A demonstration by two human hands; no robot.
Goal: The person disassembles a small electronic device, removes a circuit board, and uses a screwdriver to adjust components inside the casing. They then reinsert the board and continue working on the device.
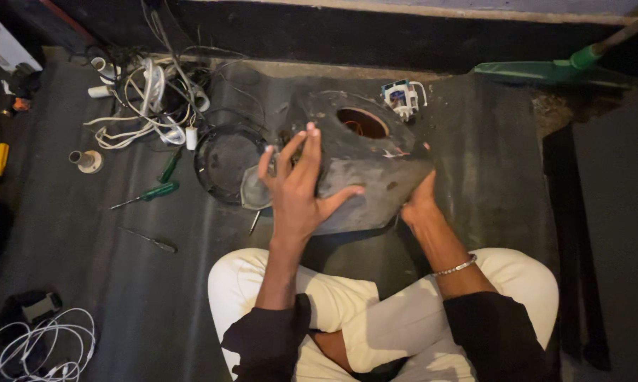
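A dusty grey motor housing (365,166) with a round hole showing copper windings stands tilted on the dark floor mat in front of my crossed legs. My left hand (298,187) rests flat against its left side, fingers spread and pointing up. My right hand (419,201) grips its lower right corner from beneath. A small white and blue part (402,97) sits just behind the housing.
A black round grille (227,159) lies left of the housing. Two green-handled screwdrivers (156,191) and a thin dark tool (153,241) lie on the mat. Tangled white cables (149,106) are at the back left, more cable (43,343) at front left. A green broom (545,69) lies back right.
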